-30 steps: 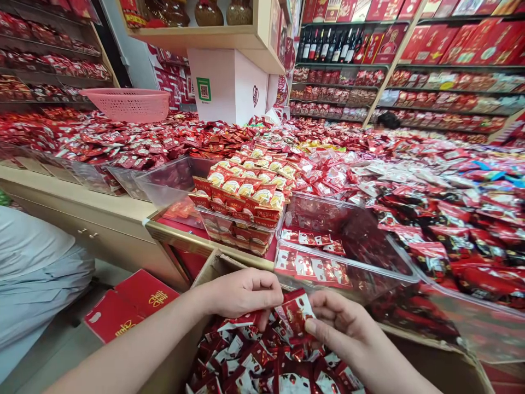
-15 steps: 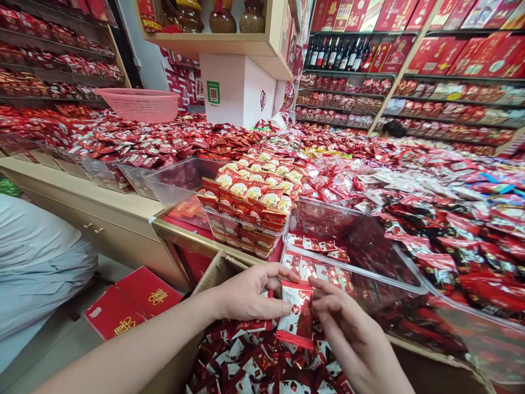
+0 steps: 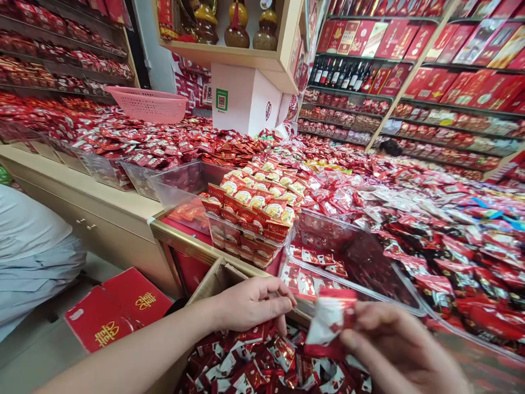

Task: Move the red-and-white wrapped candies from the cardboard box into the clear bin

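My right hand pinches a small red-and-white wrapped candy packet between thumb and fingers. Both are blurred by motion, above an open cardboard box. Inside the box lies a heap of similar red-and-white packets. My left hand hovers over the heap, its fingers curled toward the thumb; whether anything sits in the palm is hidden. Just beyond the hands is a clear plastic bin with several flat packets in rows at its near left end.
Left of that bin, stacked durian packets fill a clear container. Heaps of red packets spread right and behind. A pink basket rests on the left heap. Red printed cardboard lies on the floor beside a seated person.
The candy packet has left my left hand's fingers and moved right in my right hand. My left hand stays near its place, fingers more curled. The view has tilted slightly upward.
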Available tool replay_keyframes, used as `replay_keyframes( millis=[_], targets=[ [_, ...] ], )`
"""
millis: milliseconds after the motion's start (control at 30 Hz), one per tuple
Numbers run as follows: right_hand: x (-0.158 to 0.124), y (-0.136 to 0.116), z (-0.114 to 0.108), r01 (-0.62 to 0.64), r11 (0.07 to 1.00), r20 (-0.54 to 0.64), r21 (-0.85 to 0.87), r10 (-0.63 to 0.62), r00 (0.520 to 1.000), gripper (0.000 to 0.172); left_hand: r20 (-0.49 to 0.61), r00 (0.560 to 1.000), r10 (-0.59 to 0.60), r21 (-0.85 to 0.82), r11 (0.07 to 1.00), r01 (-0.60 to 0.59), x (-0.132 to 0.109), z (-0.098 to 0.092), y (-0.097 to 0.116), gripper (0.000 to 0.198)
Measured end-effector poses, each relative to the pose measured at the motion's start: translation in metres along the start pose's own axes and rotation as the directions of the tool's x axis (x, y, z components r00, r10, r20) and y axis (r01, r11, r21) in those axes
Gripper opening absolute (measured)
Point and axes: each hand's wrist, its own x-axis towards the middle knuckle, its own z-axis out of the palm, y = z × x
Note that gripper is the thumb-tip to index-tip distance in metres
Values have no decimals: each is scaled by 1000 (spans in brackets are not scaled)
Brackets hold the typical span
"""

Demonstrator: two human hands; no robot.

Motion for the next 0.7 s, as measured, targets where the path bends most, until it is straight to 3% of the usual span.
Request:
replay_keyframes(
  millis=[100, 167, 200, 267, 333, 433, 567, 700],
  targets=[
    [31, -33, -24, 72, 992, -143, -100, -86, 986, 17, -18, 1000, -23, 35, 999, 24, 2, 0, 1, 34],
    [64, -48, -28, 34, 980, -144, -194, -63, 988, 17, -34, 999, -39, 58, 997, 41, 2, 0, 2, 34],
    [81, -51, -26, -17, 977, -115, -210, -7, 993, 17, -42, 998, -47, 68, 996, 50, 2, 0, 2, 34],
    [111, -47, -17, -195, 964, 88, -179, 213, 973, 17, -58, 996, -63, 96, 993, 68, 2, 0, 2, 34],
    [131, -34, -3, -389, 892, 237, -231, 439, 867, 18, -71, 995, -72, 122, 989, 81, 2, -1, 0, 35],
    [141, -11, 20, -507, 787, 277, -351, 605, 747, 21, -69, 993, -95, 136, 985, 104, 1, -2, -1, 35],
    [138, 8, 40, -474, 744, 316, -470, 643, 697, 23, -72, 989, -129, 167, 976, 140, 0, -3, 2, 34],
    [140, 14, 43, -380, 719, 356, -582, 645, 676, 21, -77, 987, -139, 197, 969, 152, 0, -2, 5, 35]
  ],
)
